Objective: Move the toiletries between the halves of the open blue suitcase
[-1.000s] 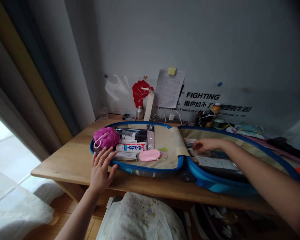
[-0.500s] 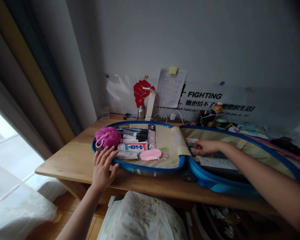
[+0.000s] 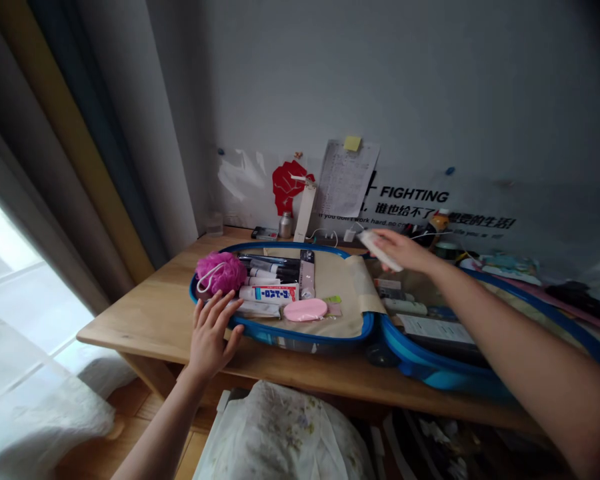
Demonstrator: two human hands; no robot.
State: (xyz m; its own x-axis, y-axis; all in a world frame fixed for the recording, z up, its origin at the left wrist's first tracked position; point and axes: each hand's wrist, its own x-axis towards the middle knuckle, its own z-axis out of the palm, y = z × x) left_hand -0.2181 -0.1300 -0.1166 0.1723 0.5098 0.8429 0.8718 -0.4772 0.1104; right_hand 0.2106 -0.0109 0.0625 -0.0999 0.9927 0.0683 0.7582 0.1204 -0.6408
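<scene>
My right hand (image 3: 399,250) is closed on a white tube-like item (image 3: 381,252), held tilted above the hinge side of an open blue suitcase (image 3: 300,343). Fingers spread, my left hand (image 3: 215,333) rests at the suitcase's near left rim. Beside its fingertips sits a magenta bath puff (image 3: 221,273). The left half also holds a toothpaste tube (image 3: 273,294), a pink oval item (image 3: 305,309) in clear wrap, and several dark and white pens or tubes (image 3: 270,269). In the right half lie another white tube (image 3: 405,307) and a white-labelled dark box (image 3: 435,328).
The suitcase lies on a wooden desk (image 3: 130,303) against the wall. Behind it stand a small metallic bottle (image 3: 285,225), a white folding lamp (image 3: 306,212) and a charger (image 3: 349,235) with cables. A chair with a floral cover (image 3: 285,433) is in front.
My right hand has risen out of the suitcase's right half and moved slightly left, bringing up the white tube-like item. My left hand has stayed at the rim. The view has shifted slightly.
</scene>
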